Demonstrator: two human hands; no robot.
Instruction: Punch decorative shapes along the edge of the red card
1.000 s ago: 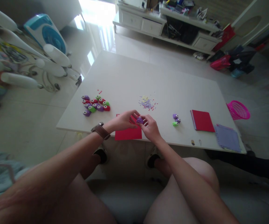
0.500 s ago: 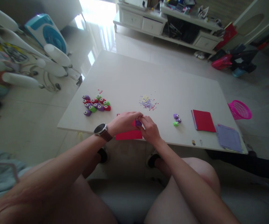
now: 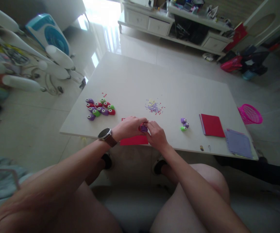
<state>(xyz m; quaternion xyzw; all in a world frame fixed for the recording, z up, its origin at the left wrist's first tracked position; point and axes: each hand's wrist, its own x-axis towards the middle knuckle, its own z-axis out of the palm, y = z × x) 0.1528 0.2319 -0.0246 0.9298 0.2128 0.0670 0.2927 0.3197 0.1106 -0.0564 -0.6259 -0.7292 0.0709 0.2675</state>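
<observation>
Near the front edge of the white table, my left hand and my right hand meet around a small purple piece. The fingers of both are closed on it, and some fingertips overlap. A red sheet lies under my left hand, partly covered by it. Beyond my hands is a scattered pile of tiny purple, yellow and red bits. Several purple, red and green pieces with eyes form a group on the left. Two purple pieces and a green piece lie on the right.
A red notebook and a purple notebook lie at the table's right end, near two small metallic items. A pink basket stands beyond that edge. A few red bits lie behind the left group.
The purple piece has turned slightly between my fingers. My hands have stayed in nearly the same place.
</observation>
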